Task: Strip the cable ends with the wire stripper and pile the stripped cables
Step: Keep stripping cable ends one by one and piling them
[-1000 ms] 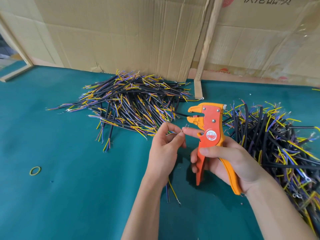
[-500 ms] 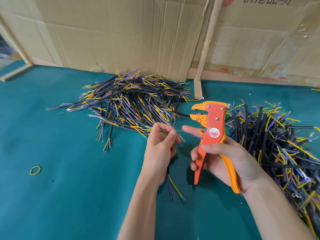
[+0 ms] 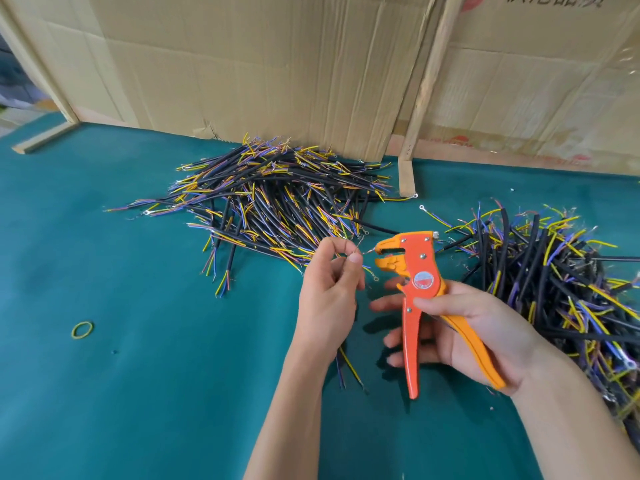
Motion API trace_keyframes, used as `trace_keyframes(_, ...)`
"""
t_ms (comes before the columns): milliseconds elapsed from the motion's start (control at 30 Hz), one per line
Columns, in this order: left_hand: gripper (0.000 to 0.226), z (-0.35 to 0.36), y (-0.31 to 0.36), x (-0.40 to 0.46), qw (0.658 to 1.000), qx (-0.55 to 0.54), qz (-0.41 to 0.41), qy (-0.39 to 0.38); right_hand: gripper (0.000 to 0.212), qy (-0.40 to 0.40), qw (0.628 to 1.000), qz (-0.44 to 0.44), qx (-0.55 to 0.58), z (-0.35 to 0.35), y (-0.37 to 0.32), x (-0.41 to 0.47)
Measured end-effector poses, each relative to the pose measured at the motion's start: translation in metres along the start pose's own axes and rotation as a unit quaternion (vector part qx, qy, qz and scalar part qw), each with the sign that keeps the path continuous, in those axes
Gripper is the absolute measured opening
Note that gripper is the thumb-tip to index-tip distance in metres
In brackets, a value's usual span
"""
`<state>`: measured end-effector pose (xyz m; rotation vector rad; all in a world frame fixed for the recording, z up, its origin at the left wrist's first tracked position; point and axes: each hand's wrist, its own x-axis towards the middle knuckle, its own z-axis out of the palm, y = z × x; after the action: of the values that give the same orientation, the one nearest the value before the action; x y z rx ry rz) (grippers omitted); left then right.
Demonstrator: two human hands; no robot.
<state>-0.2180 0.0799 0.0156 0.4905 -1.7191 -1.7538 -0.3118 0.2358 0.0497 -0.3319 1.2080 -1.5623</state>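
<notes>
2 bare forearms, left hand (image 3: 327,299) and right hand (image 3: 478,327) ungloved, no sleeves

R cable pile (image 3: 554,289) cut off by frame edge.

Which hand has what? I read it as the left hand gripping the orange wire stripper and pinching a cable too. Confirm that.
Not quite. The head view shows the right hand gripping the orange wire stripper, not the left. The left hand does pinch a cable, its wires hanging below the wrist.
</notes>
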Motion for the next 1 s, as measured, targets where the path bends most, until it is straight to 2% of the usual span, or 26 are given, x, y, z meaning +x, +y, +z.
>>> trace_keyframes(200, 0.017, -0.001, -0.001, 0.000, 0.999, 0.041, 0.021, -0.003, 0.037, -0.020, 0.998, -0.021, -0.062, 0.003, -0.001, -0.002)
trace_keyframes(300, 0.020, 0.000, -0.001, -0.001, 0.998, 0.058, 0.029, 0.000, 0.043, -0.025, 0.997, -0.024, -0.073, 0.003, -0.001, -0.003)
trace_keyframes(467, 0.018, 0.000, -0.001, -0.001, 0.997, 0.068, 0.035, 0.005, 0.032, -0.011, 0.996, -0.038, -0.080, 0.008, 0.000, -0.002)
trace_keyframes(1000, 0.014, 0.000, -0.001, 0.000, 0.997, 0.067, 0.034, 0.004, 0.030, -0.013, 0.997, -0.039, -0.062, 0.012, 0.002, 0.001)
